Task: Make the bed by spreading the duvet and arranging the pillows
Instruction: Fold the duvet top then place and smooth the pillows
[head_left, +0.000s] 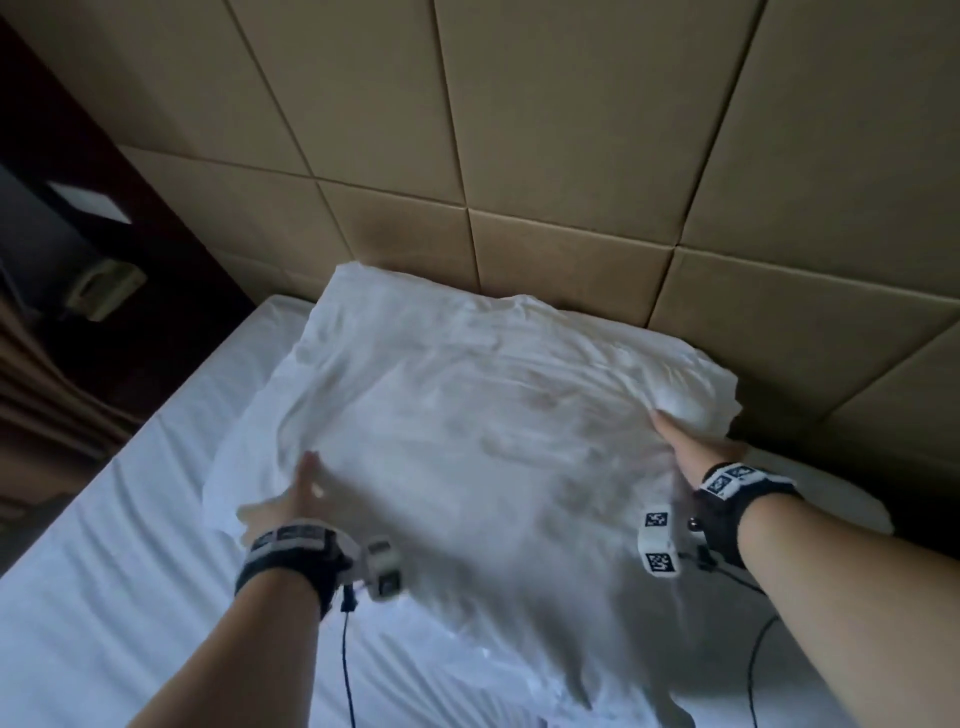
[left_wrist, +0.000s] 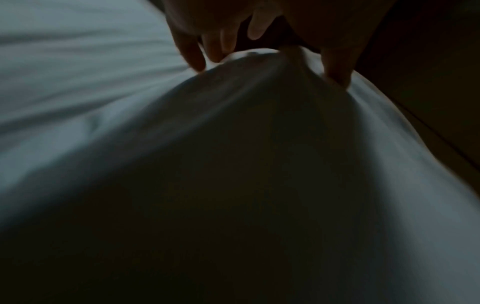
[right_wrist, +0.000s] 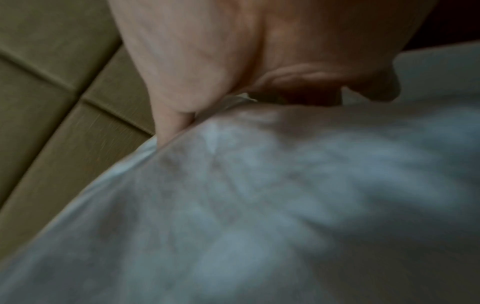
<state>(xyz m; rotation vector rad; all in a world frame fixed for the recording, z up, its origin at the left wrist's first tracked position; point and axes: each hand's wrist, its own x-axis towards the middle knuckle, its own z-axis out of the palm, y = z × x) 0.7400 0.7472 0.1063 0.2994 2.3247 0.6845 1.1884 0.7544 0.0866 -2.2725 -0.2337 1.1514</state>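
I hold a white, creased pillow (head_left: 467, 405) with both hands at the head of the bed, close to the headboard. My left hand (head_left: 291, 499) holds its near left edge; in the left wrist view the fingers (left_wrist: 192, 55) and thumb (left_wrist: 337, 70) curl over a bunched end of the pillow (left_wrist: 259, 144). My right hand (head_left: 691, 452) grips the right edge near the far corner. In the right wrist view its fingers (right_wrist: 168, 125) go behind the pillow (right_wrist: 285, 195) with the thumb in front. The white sheet (head_left: 119, 587) lies under it. No duvet is in view.
A tan padded headboard (head_left: 519, 156) stands right behind the pillow. At left are a dark bedside unit with a telephone (head_left: 101, 288) and a brown curtain (head_left: 41, 410). More white bedding (head_left: 836, 501) shows below my right wrist. Cables hang from both wrist cameras.
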